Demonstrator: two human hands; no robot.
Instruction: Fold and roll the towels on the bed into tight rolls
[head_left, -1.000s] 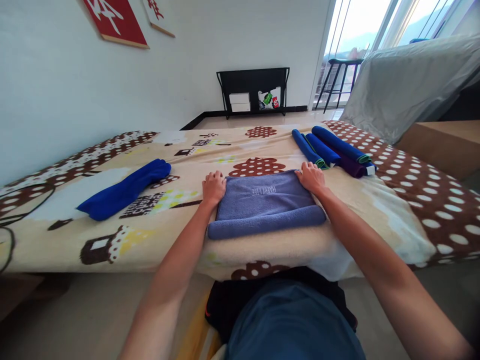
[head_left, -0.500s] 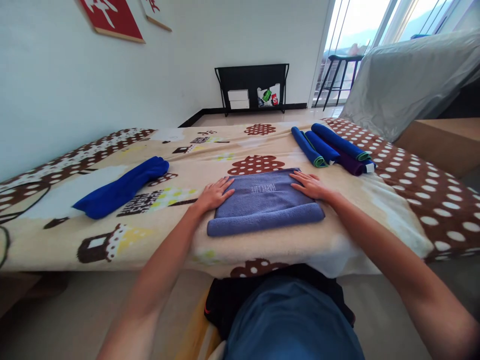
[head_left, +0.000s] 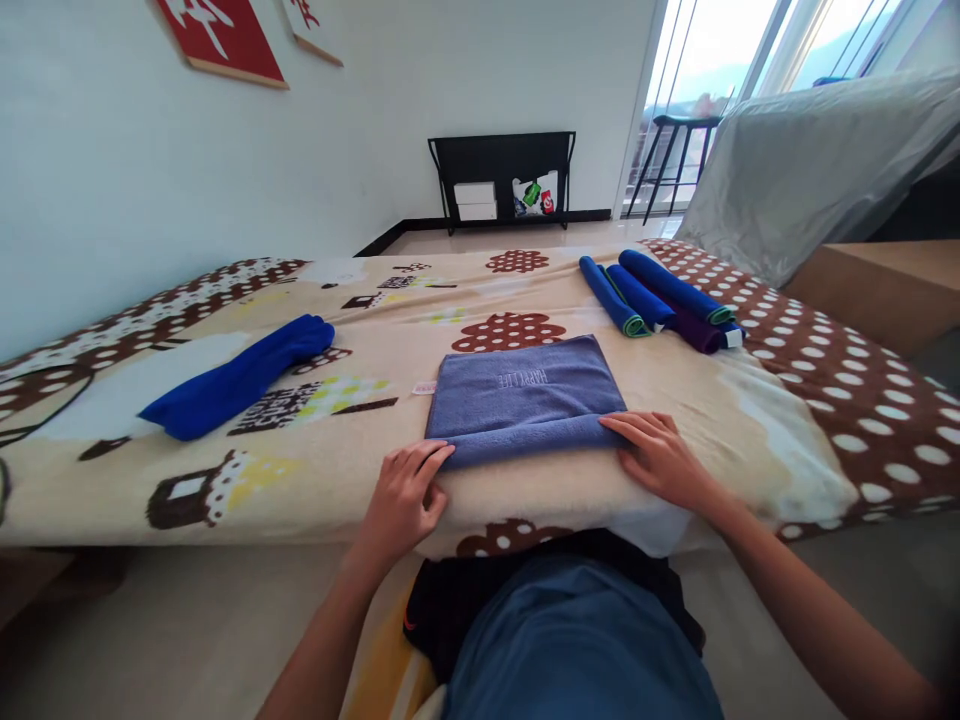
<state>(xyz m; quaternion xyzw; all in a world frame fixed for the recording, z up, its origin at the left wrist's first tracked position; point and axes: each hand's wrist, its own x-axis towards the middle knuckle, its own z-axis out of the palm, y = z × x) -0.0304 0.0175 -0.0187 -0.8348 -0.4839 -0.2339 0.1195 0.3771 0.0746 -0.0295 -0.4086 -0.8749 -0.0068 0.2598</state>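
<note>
A folded grey-blue towel (head_left: 525,395) with stitched lettering lies flat on the patterned blanket (head_left: 315,470) near the bed's front edge. My left hand (head_left: 405,495) rests at its near left corner, fingers stretched out and touching the folded edge. At the near right corner my right hand (head_left: 660,455) lies flat, fingers spread against the towel's edge. Neither hand grips anything.
A loose bright blue cloth (head_left: 236,378) lies to the left. Several rolled blue and purple towels (head_left: 660,298) lie at the back right. A black rack (head_left: 501,180) stands by the far wall, a covered sofa (head_left: 810,170) and a wooden box (head_left: 877,285) to the right.
Both hands slid from the towel's far corners, over its sides, back to its near corners. The fingers went from curled to stretched flat.
</note>
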